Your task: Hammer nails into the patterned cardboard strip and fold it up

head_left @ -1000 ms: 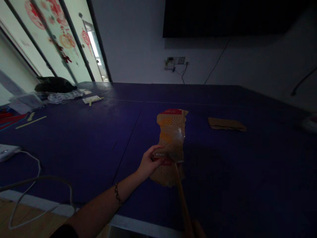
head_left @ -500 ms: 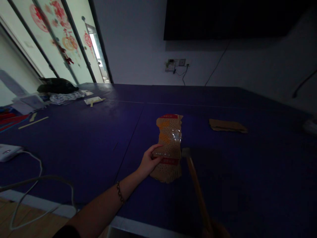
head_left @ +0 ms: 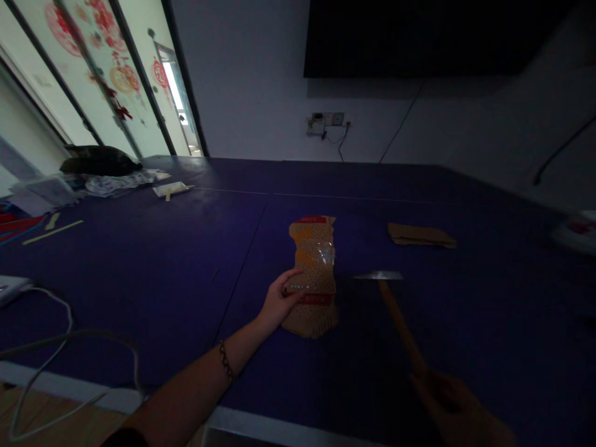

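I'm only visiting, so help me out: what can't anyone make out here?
All in the head view:
Cardboard under the left hand: covered by that hand.
Right hand: finger placement on the wooden handle lost in darkness and blur.
Black screen: top cut off by the upper edge.
White box: cut off by the left edge.

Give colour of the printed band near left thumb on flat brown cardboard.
Red printed band, head view.

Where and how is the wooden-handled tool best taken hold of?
Probably by the lower end of its wooden handle, coming from the near right: the handle is long and slim and slants that way from the metal head. The right hand grips it there.
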Demonstrator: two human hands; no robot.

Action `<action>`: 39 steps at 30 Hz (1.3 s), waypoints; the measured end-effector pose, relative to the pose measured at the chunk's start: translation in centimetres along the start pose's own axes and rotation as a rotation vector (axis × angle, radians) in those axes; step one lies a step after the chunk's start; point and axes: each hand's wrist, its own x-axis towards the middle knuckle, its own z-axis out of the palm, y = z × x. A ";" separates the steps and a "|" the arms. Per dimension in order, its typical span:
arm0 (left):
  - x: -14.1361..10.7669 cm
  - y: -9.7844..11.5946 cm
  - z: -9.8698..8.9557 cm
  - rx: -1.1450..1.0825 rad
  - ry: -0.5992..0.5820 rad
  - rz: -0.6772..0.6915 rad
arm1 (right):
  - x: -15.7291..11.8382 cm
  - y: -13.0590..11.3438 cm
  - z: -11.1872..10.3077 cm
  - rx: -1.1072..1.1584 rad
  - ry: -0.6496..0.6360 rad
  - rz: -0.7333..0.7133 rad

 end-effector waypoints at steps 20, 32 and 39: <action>-0.2 0.1 0.2 0.010 -0.028 -0.007 | 0.2 -1.3 0.0 -0.019 -0.072 -0.020; 0.0 -0.4 -0.1 0.003 -0.043 0.004 | 0.1 -1.8 -0.1 -0.057 -0.083 -0.024; -0.1 -0.4 -0.1 0.025 -0.026 0.010 | 0.4 -1.6 0.2 -0.111 -0.089 -0.049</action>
